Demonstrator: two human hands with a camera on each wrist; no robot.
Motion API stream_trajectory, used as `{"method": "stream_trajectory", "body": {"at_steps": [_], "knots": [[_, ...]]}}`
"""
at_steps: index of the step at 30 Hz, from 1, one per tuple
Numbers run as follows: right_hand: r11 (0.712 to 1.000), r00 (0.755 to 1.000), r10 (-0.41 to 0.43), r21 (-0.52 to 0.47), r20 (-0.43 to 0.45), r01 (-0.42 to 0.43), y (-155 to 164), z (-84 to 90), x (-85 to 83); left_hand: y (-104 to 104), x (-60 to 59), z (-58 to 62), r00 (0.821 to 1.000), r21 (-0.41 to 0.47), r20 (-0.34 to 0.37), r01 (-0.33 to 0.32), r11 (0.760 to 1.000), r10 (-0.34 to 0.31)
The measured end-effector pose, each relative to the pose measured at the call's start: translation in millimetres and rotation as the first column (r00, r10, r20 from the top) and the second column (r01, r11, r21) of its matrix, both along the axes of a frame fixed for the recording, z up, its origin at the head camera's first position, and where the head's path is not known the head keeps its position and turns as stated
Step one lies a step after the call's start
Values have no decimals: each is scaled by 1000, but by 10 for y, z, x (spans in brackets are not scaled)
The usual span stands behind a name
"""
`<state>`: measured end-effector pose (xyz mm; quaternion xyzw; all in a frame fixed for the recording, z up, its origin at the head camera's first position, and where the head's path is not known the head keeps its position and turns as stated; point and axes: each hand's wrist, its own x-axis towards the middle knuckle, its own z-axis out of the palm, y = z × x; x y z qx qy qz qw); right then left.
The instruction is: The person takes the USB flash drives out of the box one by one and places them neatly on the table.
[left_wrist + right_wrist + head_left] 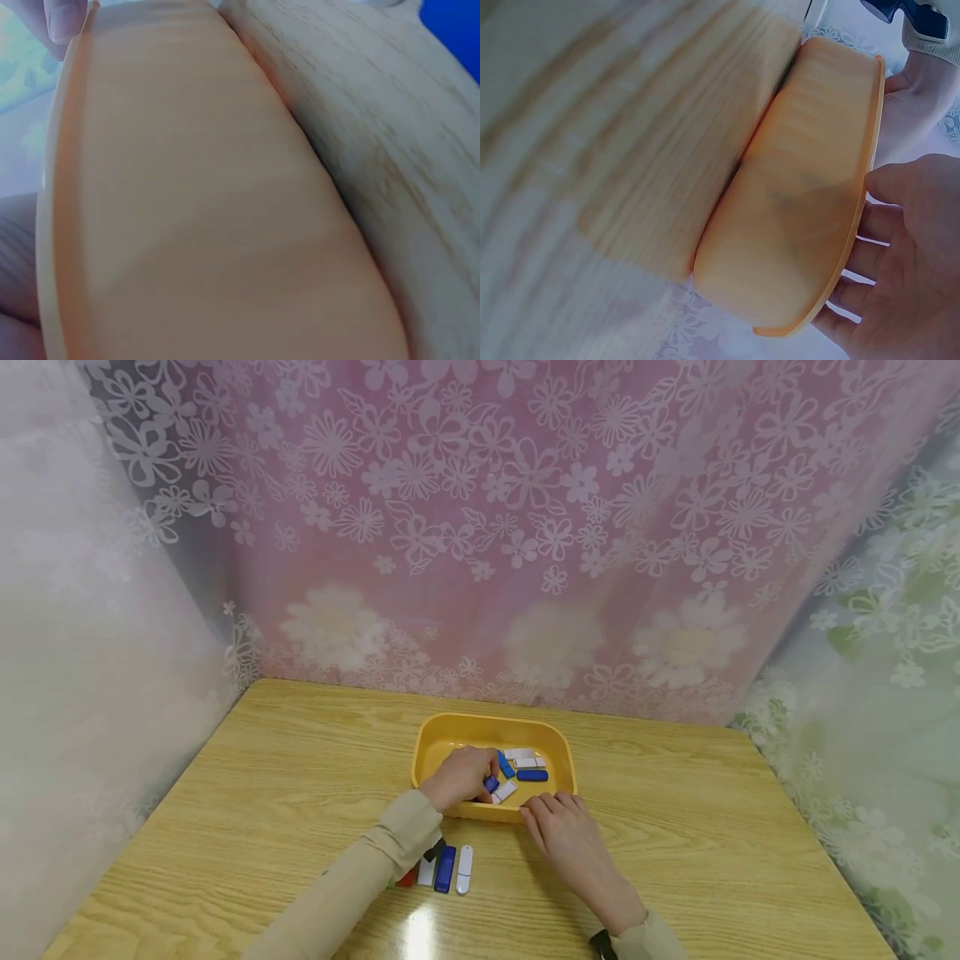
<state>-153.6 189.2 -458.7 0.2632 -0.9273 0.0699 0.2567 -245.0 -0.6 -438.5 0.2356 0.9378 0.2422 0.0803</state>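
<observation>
On the wooden table (300, 777), the left hand (461, 777) reaches into the yellow tray (450, 735), fingers curled over a blue stick (491, 783); whether they grip it I cannot tell. Right of it, the right hand (566, 831) rests flat-fingered against the tray's near rim. Blue and white sticks (525, 763) lie inside.

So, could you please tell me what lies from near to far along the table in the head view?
Row of small sticks → right hand at the near rim → yellow tray → flowered curtain.
</observation>
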Motion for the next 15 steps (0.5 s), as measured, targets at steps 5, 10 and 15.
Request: {"method": "stream_trajectory", "body": {"at_steps": [5,10,15], "knots": [[1000,1000,-3,11,-3,3,-4,9,-1,-25,15,20,999,39,-22,-38,998,39],[1000,1000,-6,15,1,6,-5,11,3,-58,37,80,997,124,-30,-70,990,74],[1000,1000,-10,23,3,10,-6,13,5,-121,85,138,996,241,-57,-57,969,73]]}}
